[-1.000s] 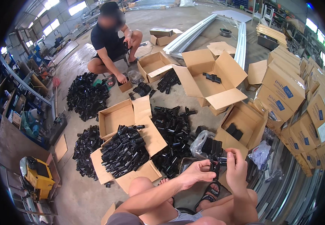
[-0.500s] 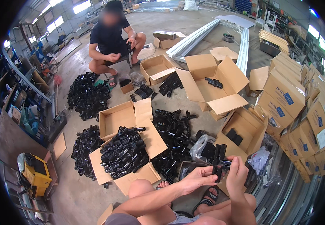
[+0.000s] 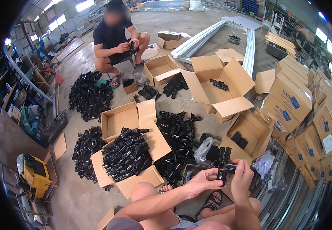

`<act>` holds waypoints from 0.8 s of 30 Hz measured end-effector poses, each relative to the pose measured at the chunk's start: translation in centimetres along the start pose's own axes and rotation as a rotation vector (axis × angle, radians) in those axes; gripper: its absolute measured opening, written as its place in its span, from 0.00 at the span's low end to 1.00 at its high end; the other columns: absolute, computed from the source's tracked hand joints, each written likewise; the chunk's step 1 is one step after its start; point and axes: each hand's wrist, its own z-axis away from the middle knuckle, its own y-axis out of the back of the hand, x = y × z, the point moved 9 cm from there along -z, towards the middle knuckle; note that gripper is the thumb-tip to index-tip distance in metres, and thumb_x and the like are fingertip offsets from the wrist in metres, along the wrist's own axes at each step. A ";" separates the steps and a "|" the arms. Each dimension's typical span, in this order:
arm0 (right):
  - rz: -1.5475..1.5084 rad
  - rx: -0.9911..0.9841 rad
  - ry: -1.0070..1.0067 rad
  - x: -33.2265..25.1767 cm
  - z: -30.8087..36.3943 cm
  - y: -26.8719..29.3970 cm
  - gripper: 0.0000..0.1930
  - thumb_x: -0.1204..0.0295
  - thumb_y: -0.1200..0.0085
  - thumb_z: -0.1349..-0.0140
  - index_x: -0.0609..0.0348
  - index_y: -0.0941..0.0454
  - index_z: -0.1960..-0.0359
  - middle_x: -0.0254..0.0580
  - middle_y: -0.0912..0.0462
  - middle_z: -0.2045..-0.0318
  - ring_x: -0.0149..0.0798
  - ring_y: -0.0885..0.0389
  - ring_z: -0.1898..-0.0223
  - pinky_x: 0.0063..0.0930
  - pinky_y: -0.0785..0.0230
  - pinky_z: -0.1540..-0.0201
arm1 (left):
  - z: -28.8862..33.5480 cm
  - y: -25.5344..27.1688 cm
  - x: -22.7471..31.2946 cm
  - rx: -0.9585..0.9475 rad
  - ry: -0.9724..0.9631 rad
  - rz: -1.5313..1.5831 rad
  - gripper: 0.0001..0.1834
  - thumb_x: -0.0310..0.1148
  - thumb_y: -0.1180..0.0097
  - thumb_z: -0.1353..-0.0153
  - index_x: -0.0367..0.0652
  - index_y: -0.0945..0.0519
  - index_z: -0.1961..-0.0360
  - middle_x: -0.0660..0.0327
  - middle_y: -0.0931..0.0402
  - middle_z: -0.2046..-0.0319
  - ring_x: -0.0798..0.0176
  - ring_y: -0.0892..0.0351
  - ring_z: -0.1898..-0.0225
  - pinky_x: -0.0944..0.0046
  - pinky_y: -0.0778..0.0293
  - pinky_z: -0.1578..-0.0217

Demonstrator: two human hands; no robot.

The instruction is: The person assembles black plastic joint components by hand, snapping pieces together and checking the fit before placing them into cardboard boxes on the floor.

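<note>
In front of my knees both hands hold a black fitting with tube-like arms (image 3: 224,156). My left hand (image 3: 203,183) pinches its lower end between thumb and fingers. My right hand (image 3: 242,179) has its fingers closed round the arm that points right; a shiny dark piece shows at that grip, too small to make out. Just beyond lie more black parts in a clear plastic bag (image 3: 205,148). To the left, an open carton (image 3: 158,142) is heaped with similar black fittings (image 3: 127,155).
Piles of black fittings (image 3: 91,96) cover the floor at left and centre. Open cartons (image 3: 235,103) stand ahead, and stacked cartons (image 3: 292,99) rise at right beside long metal profiles (image 3: 288,199). Across from me a seated co-worker (image 3: 114,42) handles a black part. A yellow machine (image 3: 35,176) is at left.
The fitting in my hands has turned slightly, while my hands stay nearly in place. Across from me, the co-worker's hands have come together at a black part.
</note>
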 end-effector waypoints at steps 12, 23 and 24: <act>0.075 -0.003 0.133 -1.3 0.0 0.2 0.14 0.69 0.56 0.30 0.65 0.20 0.65 0.50 0.20 0.77 0.43 0.19 0.75 0.35 0.31 0.70 | 0.4 -0.6 0.9 -0.053 0.056 -0.009 0.25 0.33 0.35 0.37 0.42 0.24 0.40 0.65 0.19 0.49 0.72 0.20 0.49 0.67 0.24 0.45; -0.072 -0.149 0.043 1.2 -0.8 -1.5 0.18 0.60 0.59 0.26 0.63 0.25 0.49 0.42 0.22 0.78 0.34 0.22 0.75 0.29 0.31 0.70 | 0.3 0.9 1.9 0.084 -0.062 -0.126 0.17 0.33 0.36 0.36 0.40 0.21 0.48 0.66 0.17 0.56 0.75 0.21 0.55 0.68 0.26 0.52; -0.121 -0.129 0.016 1.4 -0.9 -1.5 0.20 0.59 0.60 0.25 0.63 0.26 0.47 0.39 0.22 0.78 0.31 0.23 0.76 0.27 0.31 0.70 | 0.3 1.3 2.3 0.119 -0.082 -0.132 0.16 0.33 0.36 0.36 0.40 0.21 0.49 0.66 0.17 0.55 0.75 0.21 0.55 0.68 0.26 0.52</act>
